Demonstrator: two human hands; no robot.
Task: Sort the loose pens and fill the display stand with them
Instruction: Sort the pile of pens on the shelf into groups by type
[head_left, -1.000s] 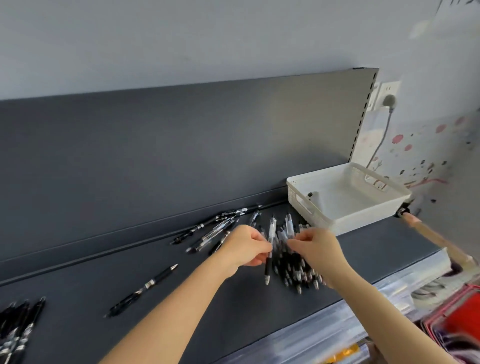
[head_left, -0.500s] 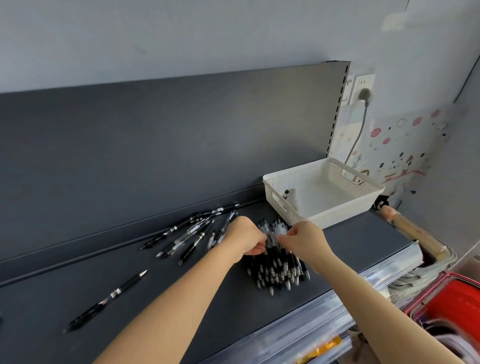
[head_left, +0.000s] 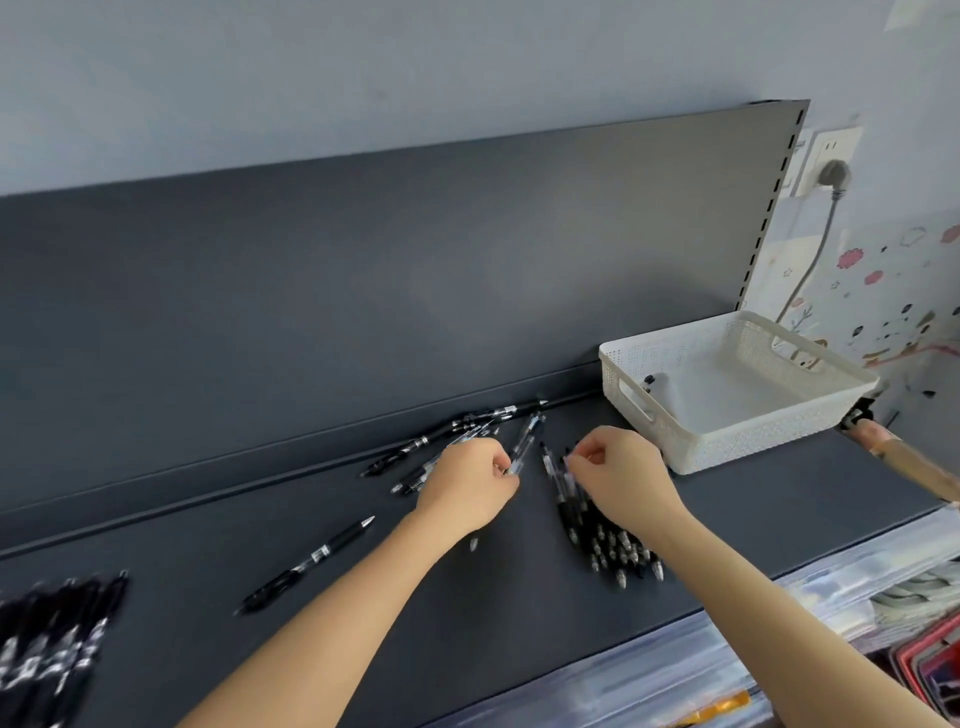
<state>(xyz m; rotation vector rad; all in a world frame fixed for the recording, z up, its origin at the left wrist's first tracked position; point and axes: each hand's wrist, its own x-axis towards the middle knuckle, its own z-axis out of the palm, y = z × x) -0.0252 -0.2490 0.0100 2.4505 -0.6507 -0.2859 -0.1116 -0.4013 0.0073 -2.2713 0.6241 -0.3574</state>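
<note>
At five o'clock on the shelf (head_left: 519, 623), the right hand (head_left: 618, 478) is pinching its grip on the pile of pens (head_left: 613, 545), slim, black, silver-tipped. At six, the left hand (head_left: 467, 488) is pinching a clear-barrelled pen (head_left: 525, 444) in its grip. Light, stiff and slick, they are likely rolling easily, favouring a mid-barrel hold.

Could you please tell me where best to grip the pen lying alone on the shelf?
I would pinch the lone pen at mid-barrel from above, fingers across its width: it lies flat and diagonal on the shelf, clear of others.
</note>
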